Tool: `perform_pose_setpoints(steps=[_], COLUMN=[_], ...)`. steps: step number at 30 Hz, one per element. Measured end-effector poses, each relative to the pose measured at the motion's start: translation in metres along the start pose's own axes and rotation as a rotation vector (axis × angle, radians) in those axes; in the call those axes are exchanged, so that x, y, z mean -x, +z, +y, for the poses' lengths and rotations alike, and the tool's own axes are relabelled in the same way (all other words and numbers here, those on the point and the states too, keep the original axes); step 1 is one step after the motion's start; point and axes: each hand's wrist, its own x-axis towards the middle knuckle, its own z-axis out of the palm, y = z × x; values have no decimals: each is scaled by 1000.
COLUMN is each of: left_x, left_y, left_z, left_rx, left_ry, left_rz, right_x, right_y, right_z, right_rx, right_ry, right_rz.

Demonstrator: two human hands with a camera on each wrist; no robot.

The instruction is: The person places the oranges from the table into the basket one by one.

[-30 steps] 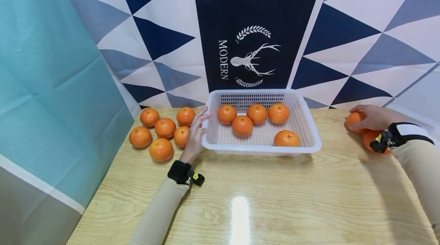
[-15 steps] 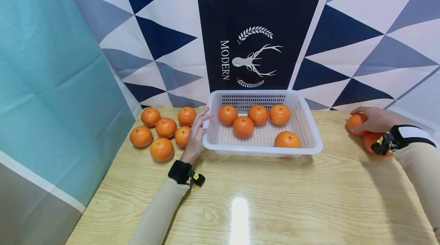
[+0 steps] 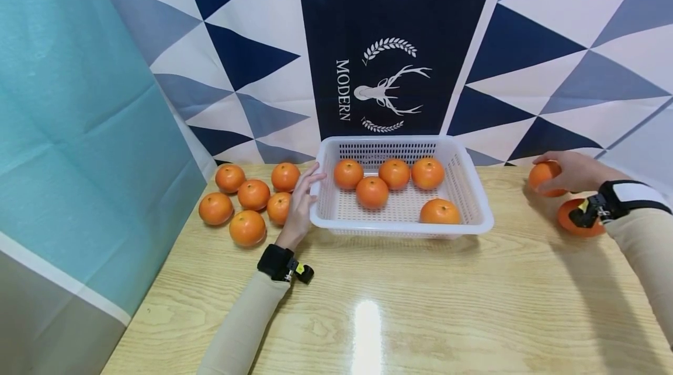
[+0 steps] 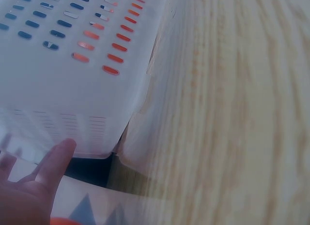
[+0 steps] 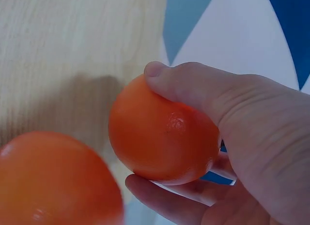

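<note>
My right hand [image 3: 575,170] grips an orange [image 3: 544,179] at the table's far right, thumb on one side and fingers round the other, as the right wrist view shows. A second orange [image 3: 577,218] lies just below it, partly covered by the wrist camera. My left hand [image 3: 299,205] rests its extended fingers against the left end of a white plastic basket [image 3: 399,228]. Inside the basket sit several oranges, one orange [image 3: 439,212] near its front right corner. In the left wrist view the fingers [image 4: 58,159] touch the slotted basket wall [image 4: 63,84].
Several loose oranges [image 3: 247,229] lie in a group left of the left hand. The wooden table [image 3: 420,305] extends in front of the basket. A patterned cloth [image 3: 252,59] hangs behind it, and a teal cloth [image 3: 79,100] stands along the left side.
My right hand has lifted its orange slightly, so a gap now shows between it and the second orange. The left hand and the basket stay in place.
</note>
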Motion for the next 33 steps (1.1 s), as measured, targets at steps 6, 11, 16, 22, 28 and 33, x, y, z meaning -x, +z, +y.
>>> perform_pose_setpoints(steps=[6,11,16,22,28,33], left_x=[0,-2,-4,-5,-4,-4], left_y=[0,1,3,4,4,3], left_z=[1,-13,-37,-40,-40,-41], left_rx=[3,14,-9,-5,3,-13], left_ry=[3,12,22,17,23,26], left_rz=[-3,-1,25,25,26,30], right_x=[1,3,3,0,-2,-5], right_y=[-21,-40,-52,-55,-58,-58], right_z=[-7,-16,-26,-34,-45,-59], right_rx=[17,21,39,38,41,40], right_ry=[-10,-3,-3,-15,-38,-75], right_rz=[36,50,57,56,67,69])
